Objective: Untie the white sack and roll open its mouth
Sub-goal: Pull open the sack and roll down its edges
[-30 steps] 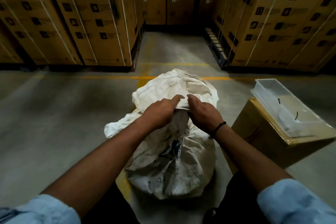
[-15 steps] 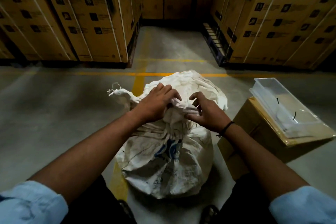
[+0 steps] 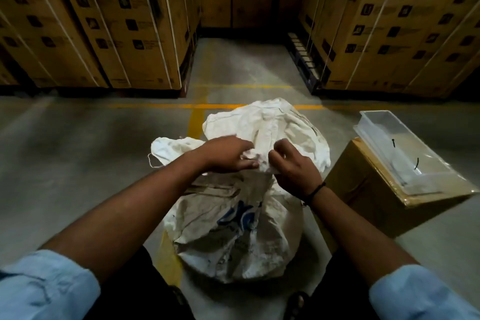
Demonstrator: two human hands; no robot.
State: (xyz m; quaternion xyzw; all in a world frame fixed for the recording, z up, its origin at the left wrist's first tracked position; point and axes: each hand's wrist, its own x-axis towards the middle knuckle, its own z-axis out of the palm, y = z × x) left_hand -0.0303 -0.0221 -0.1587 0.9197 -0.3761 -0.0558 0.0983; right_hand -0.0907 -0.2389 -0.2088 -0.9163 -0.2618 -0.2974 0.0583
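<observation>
Head view: left hand (image 3: 228,154) has its fingers curled into the bunched neck of the white sack (image 3: 233,236), which stands on the concrete floor (image 3: 78,163) just before the person. The right hand (image 3: 293,166) pinches the same bunch. This looks like the untying step. Next, I judge, the neck needs spreading and its rim rolling down. Strapped cartons (image 3: 78,21) wall both sides, and at right a clear tray (image 3: 405,153) tops a cardboard box (image 3: 363,195).

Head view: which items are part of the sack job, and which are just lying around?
Job: white sack; left hand and right hand, both gripping its bunched neck.
Lying about: clear tray on a cardboard box at the right; stacked cartons behind.
</observation>
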